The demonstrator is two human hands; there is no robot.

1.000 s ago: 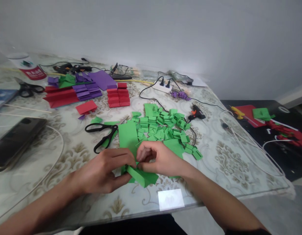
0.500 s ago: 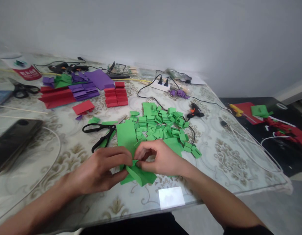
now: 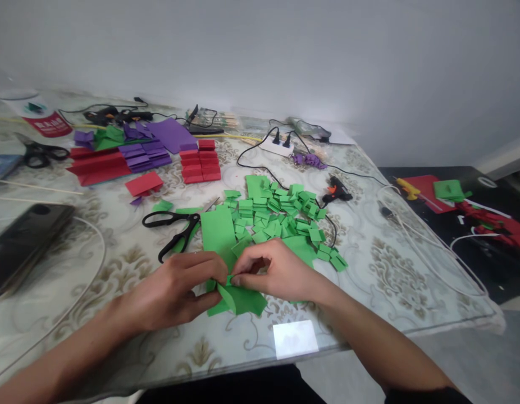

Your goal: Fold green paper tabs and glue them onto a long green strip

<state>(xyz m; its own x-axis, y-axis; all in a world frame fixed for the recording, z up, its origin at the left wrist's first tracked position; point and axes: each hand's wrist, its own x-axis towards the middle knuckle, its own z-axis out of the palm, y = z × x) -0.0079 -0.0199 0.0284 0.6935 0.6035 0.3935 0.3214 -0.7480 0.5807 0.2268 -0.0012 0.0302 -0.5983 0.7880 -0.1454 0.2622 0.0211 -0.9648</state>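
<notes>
Between my two hands is a piece of green paper (image 3: 238,299), bent up along a fold, near the table's front edge. My left hand (image 3: 188,289) pinches its left side between thumb and fingers. My right hand (image 3: 270,272) grips the same paper at its upper edge, thumb and forefinger closed; the fingertips partly hide the paper there. Just beyond lies a flat green sheet (image 3: 218,230). A heap of small folded green paper pieces (image 3: 281,210) spreads behind my right hand. Black-handled scissors (image 3: 179,227) rest open to the left of the sheet.
A phone (image 3: 28,247) and white cable lie at left. Folded red paper (image 3: 200,163) and purple paper (image 3: 171,134) are farther back. A black glue gun (image 3: 336,191) sits right of the heap, its cord near a white power strip (image 3: 277,146). The table's edge is close to me.
The green paper's loose lower part has shifted slightly and its raised flap stands at a different angle. Both hands keep their pinch, with only small finger movement.
</notes>
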